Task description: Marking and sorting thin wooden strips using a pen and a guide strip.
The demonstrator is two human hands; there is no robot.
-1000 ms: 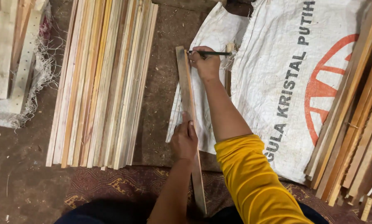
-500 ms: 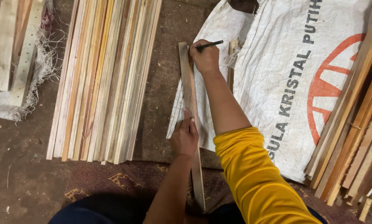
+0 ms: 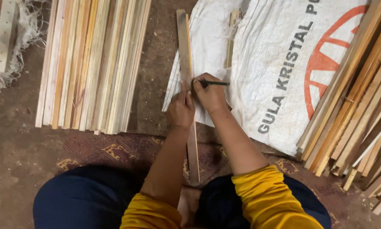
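- Where the person sits cross-legged on the patterned mat (image 3: 114, 150), one long wooden strip (image 3: 186, 85) runs from near the lap straight away toward the far edge of the view, its long axis near vertical in the frame.
- Left hand (image 3: 180, 109): pressed flat on the strip at about mid-length, fingers closed over it, pinning it down.
- Right hand (image 3: 210, 94): just beside the left, on the strip's right edge, fingers pinched shut on one dark pencil (image 3: 214, 83); the tip meets the strip directly left of this hand. Both hands are equally near the strip; the right is marginally farther out.
- White woven sack (image 3: 279, 63): one, spread under and to the right of the strip.
- Strip stacks counted: one flat row (image 3: 92, 63) to the left on the floor, one pile (image 3: 356, 114) at right, well apart from the hands.
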